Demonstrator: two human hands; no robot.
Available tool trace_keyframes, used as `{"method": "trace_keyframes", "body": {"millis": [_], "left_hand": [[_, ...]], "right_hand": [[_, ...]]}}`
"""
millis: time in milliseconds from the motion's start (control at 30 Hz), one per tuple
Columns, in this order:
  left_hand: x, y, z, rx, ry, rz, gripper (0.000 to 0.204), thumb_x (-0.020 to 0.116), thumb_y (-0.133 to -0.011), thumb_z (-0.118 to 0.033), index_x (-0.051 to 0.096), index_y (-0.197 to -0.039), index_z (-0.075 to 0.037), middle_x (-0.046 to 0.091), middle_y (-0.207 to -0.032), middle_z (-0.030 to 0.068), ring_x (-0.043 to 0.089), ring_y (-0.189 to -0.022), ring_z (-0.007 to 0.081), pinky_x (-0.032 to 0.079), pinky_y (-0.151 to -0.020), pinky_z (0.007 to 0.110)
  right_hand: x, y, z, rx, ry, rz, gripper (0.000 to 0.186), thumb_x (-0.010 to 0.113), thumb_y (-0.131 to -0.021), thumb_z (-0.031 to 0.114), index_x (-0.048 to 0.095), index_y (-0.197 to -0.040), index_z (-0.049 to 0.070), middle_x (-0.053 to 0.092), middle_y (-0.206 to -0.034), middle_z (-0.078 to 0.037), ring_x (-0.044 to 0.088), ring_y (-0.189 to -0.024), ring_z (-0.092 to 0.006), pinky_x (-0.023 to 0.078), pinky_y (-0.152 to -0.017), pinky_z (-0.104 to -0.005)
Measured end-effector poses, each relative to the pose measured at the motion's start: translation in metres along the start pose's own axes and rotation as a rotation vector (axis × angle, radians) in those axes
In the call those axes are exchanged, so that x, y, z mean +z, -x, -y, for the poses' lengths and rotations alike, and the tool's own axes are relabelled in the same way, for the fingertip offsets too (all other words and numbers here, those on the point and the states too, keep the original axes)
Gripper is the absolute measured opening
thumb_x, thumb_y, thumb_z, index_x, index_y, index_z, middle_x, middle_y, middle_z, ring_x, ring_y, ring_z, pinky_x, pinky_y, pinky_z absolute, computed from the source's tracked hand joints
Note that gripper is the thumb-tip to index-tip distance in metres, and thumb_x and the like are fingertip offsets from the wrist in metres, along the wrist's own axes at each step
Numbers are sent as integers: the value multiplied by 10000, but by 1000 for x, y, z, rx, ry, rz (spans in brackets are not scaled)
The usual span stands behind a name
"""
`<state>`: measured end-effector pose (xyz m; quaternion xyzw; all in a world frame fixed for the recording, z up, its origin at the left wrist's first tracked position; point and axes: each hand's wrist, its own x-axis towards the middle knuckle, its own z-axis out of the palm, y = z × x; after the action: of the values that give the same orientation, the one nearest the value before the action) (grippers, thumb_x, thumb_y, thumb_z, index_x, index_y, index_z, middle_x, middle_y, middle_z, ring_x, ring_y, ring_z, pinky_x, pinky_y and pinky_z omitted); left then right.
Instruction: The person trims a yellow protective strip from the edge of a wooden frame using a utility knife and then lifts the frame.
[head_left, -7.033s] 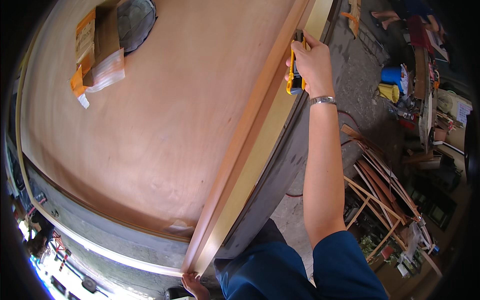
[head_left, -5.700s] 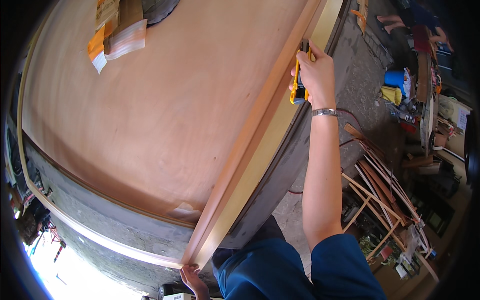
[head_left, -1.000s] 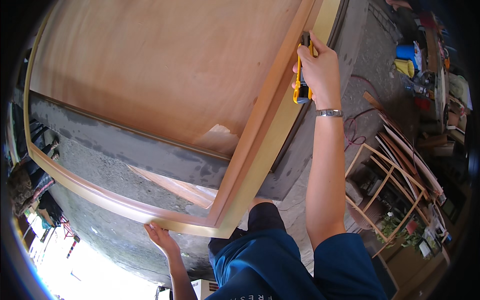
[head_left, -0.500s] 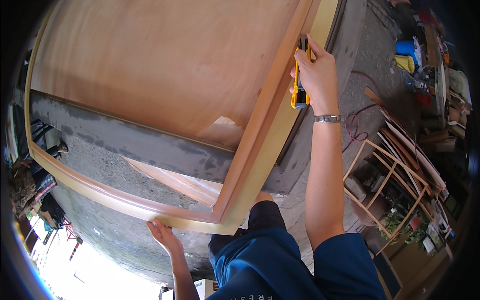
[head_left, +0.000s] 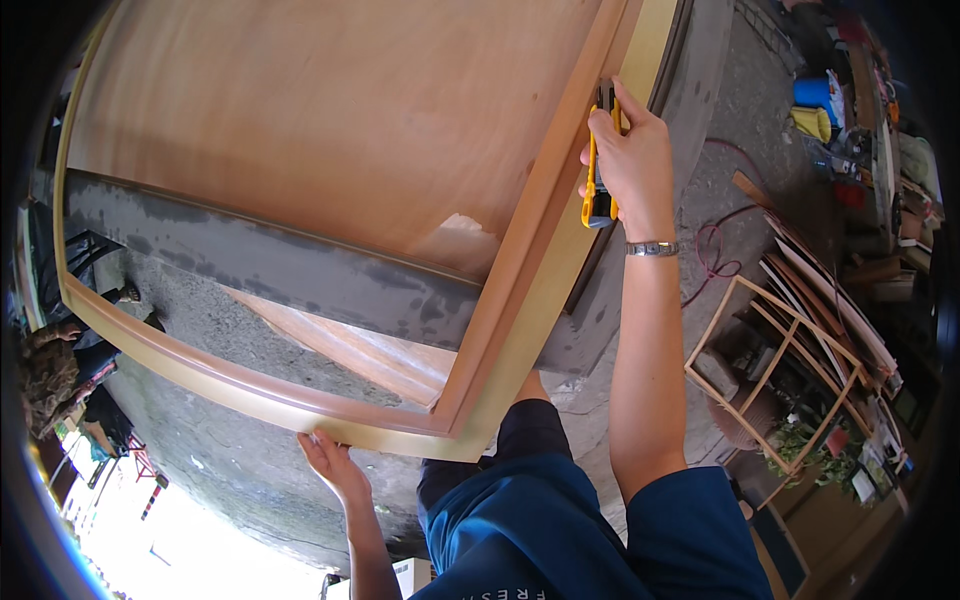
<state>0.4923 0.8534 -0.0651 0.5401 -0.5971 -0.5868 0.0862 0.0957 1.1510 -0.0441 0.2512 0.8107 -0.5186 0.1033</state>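
Observation:
My right hand (head_left: 636,160) is closed round a yellow and black utility knife (head_left: 590,190), held along the right side of a large wooden frame (head_left: 495,350). The knife's front end lies close to the frame's surface; I cannot make out whether a blade is out. At the frame's near edge, my left hand (head_left: 338,470) grips the pale outer strip, with its fingertips partly hidden by the wood. Within and beneath the frame shows a broad brown wood panel (head_left: 330,120), with a torn pale patch near its lower right corner.
A dark grey board (head_left: 270,260) runs below the panel, over a concrete floor (head_left: 240,470). To the right lie a reddish hose (head_left: 712,262), a light wooden lattice frame (head_left: 770,370), stacked boards (head_left: 830,310), plants (head_left: 800,435) and a blue container (head_left: 815,95). Dark clutter lines the left.
The frame's near corner has shifted slightly right and up in view. My left hand has moved a little with it. My right hand and the knife sit slightly lower.

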Motion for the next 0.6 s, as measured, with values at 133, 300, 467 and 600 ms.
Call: {"method": "trace_keyframes", "body": {"millis": [133,300,467,600], "left_hand": [[-3,-1,0,16,-28,35,430,467,-1071,-304,375,-1421,-71,562,-1207,90,562,-1050,153,468,-833,329],[-2,-2,-2,27,-29,93,417,489,-1061,-340,403,-1380,-87,558,-1191,66,541,-1032,143,448,-838,316],[-1,-2,-3,44,-25,93,377,476,-1067,-326,418,-1355,-89,575,-1149,60,552,-1007,134,456,-817,314],[0,-2,-5,48,-33,102,377,470,-1069,-317,415,-1366,-91,584,-1140,66,563,-984,136,463,-803,313]], "right_hand": [[2,6,-6,-32,-35,-15,590,533,-881,113,450,-1456,10,575,-629,-69,586,-496,-141,533,-398,-335],[4,19,-4,-4,9,-6,570,580,-928,156,451,-1478,79,561,-704,-42,591,-560,-130,517,-402,-340],[6,28,-10,-5,1,-5,564,579,-933,158,452,-1477,79,553,-699,-41,581,-554,-130,514,-402,-341],[7,36,-14,5,-8,5,560,579,-938,155,451,-1477,77,547,-694,-40,578,-554,-129,514,-403,-337]]}}
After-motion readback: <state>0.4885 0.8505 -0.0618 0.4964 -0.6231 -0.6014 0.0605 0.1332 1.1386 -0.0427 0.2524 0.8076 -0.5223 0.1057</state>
